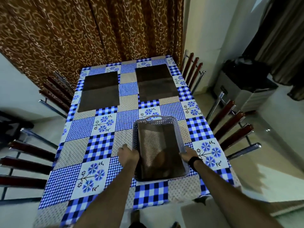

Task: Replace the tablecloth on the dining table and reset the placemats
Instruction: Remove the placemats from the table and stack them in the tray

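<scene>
A blue, white and beige patchwork tablecloth [98,145] covers the dining table. Dark brown placemats lie on its far half: a left pair [100,90] and a right pair [156,82], each pair laid end to end. A pale perforated plastic basket [179,137] sits near the front right of the table, with dark brown placemats [158,150] lying inside it. My left hand [129,153] holds the basket's left rim. My right hand [188,153] grips its right rim; a black watch is on that wrist.
Wood-slat, chrome-framed chairs stand along the left side [32,150] and right side [230,122] of the table. A brown patterned curtain [92,30] hangs behind it. A black and grey appliance [243,83] stands at the right by a dark curtain.
</scene>
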A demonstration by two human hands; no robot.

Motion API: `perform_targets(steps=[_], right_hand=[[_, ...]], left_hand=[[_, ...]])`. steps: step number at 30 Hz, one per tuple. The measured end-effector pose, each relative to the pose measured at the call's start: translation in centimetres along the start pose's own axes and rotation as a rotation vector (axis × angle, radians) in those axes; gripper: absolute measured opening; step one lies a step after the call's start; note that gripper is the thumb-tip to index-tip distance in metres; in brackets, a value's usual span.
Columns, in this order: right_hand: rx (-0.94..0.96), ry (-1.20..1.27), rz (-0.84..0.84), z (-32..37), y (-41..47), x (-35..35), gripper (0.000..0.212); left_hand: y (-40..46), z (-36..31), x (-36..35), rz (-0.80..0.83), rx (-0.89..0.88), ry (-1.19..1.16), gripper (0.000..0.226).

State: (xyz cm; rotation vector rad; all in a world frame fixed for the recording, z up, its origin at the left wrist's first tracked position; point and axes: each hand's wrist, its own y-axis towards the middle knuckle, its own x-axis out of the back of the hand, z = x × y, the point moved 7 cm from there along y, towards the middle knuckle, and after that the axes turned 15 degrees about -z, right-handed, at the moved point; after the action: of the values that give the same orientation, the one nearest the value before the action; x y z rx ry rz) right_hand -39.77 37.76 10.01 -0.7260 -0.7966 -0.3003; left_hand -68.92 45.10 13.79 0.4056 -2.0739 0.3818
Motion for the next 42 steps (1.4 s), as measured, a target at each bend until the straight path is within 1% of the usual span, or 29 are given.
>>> perform_targets(steps=[1,2,3,5,8,11,13,15,18,19,21,22,23,24,25,26,28,30,31,32,35,39,42], right_hand=[[0.029,-0.061,-0.025,0.2,0.2,0.3,0.054],[0.056,-0.103,-0.047,0.6,0.3,0.4,0.049],[0.078,-0.120,-0.060,1.2,0.4,0.4,0.046],[0.125,-0.100,-0.067,2.6,0.3,0.1,0.046],[0.223,-0.065,-0.078,6.8,0.3,-0.8,0.037],[0.263,-0.087,-0.052,12.2,-0.4,-3.4,0.024],[0.272,-0.093,-0.011,15.3,-1.2,-5.8,0.023],[0.283,-0.124,0.044,18.1,-1.7,-8.5,0.019],[0.281,-0.291,0.168,20.7,-2.5,-11.6,0.009],[0.257,-0.353,0.214,21.2,-2.5,-12.3,0.013],[0.193,-0.446,0.228,22.0,-1.6,-12.8,0.051],[0.167,-0.472,0.192,22.7,-1.2,-12.5,0.069],[0.165,-0.467,0.121,23.9,-0.6,-12.0,0.081],[0.173,-0.441,0.046,25.5,0.2,-11.3,0.087],[0.196,-0.399,-0.016,27.3,1.0,-10.6,0.086],[0.215,-0.350,-0.042,29.1,1.8,-10.2,0.083],[0.243,-0.306,-0.017,32.5,3.5,-9.8,0.072],[0.270,-0.293,-0.005,35.8,5.8,-9.4,0.058],[0.280,-0.251,-0.012,37.6,7.3,-9.2,0.053],[0.283,-0.186,-0.015,39.4,8.7,-9.1,0.050],[0.302,-0.050,0.028,44.8,13.3,-9.5,0.048],[0.311,0.036,0.069,50.1,18.8,-11.5,0.050],[0.301,0.059,0.036,53.0,22.9,-13.0,0.051]], left_hand=[[0.0,0.8,-0.8,0.107,0.008,0.021,0.040],[0.0,1.5,-1.6,0.211,-0.009,0.032,0.032],[0.1,2.1,-1.7,0.260,-0.037,0.038,0.023],[1.1,3.3,-0.9,0.231,-0.060,0.026,0.012],[4.3,4.9,1.5,0.172,-0.031,-0.012,0.012],[8.6,7.4,4.6,0.107,0.005,-0.028,0.011],[11.4,9.7,6.4,0.082,-0.006,-0.014,0.011],[13.8,11.9,7.9,0.094,-0.027,0.004,0.011],[16.6,14.9,9.0,0.145,-0.051,0.019,0.022],[17.3,15.6,9.2,0.174,-0.045,0.042,0.023],[19.0,16.5,9.4,0.234,-0.026,0.050,0.021],[20.2,16.5,9.4,0.246,-0.010,0.026,0.019],[21.6,16.3,9.7,0.234,0.017,-0.017,0.024],[23.3,15.8,9.9,0.209,0.043,-0.053,0.032],[24.8,15.0,10.2,0.192,0.055,-0.075,0.038],[26.3,14.0,10.3,0.185,0.049,-0.084,0.043],[29.1,11.8,10.4,0.178,0.028,-0.084,0.047],[31.8,9.5,10.3,0.175,0.027,-0.123,0.043],[33.3,8.3,10.3,0.166,0.015,-0.136,0.040],[34.7,7.2,10.4,0.157,0.000,-0.137,0.041],[39.5,4.4,10.0,0.120,0.017,-0.151,0.046],[45.9,1.4,8.7,0.107,-0.020,-0.167,0.034],[50.9,0.8,7.5,0.079,0.033,-0.249,0.042]])
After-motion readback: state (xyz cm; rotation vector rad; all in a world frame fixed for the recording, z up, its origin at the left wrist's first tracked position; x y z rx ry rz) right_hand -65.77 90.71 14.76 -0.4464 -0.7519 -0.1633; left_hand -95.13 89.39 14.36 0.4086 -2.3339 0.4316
